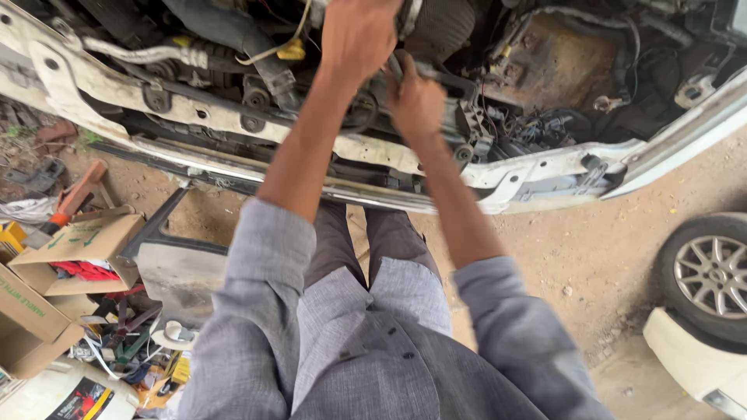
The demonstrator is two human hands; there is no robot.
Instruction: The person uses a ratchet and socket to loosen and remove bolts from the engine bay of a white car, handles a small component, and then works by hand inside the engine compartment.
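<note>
Engine bay part (436,74), right hand (416,101) gripping, left hand (358,35) perhaps steadying

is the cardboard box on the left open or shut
Open: the cardboard box has its flaps spread apart, and red material shows inside it.

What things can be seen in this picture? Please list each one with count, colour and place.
Car front: one, white, panels off, engine bay open, across the top.
Yellow cap: one, in the engine bay, upper middle.
Wheel: one, silver rim, black tyre, right edge.
Cardboard boxes: two, brown, open, lower left.
Red cloth: one, in the nearer box.
Dark panel: one, grey, on the ground beside the boxes.
Left hand: one, reaching into the engine bay.
Right hand: one, gripping a dark engine part.
</note>
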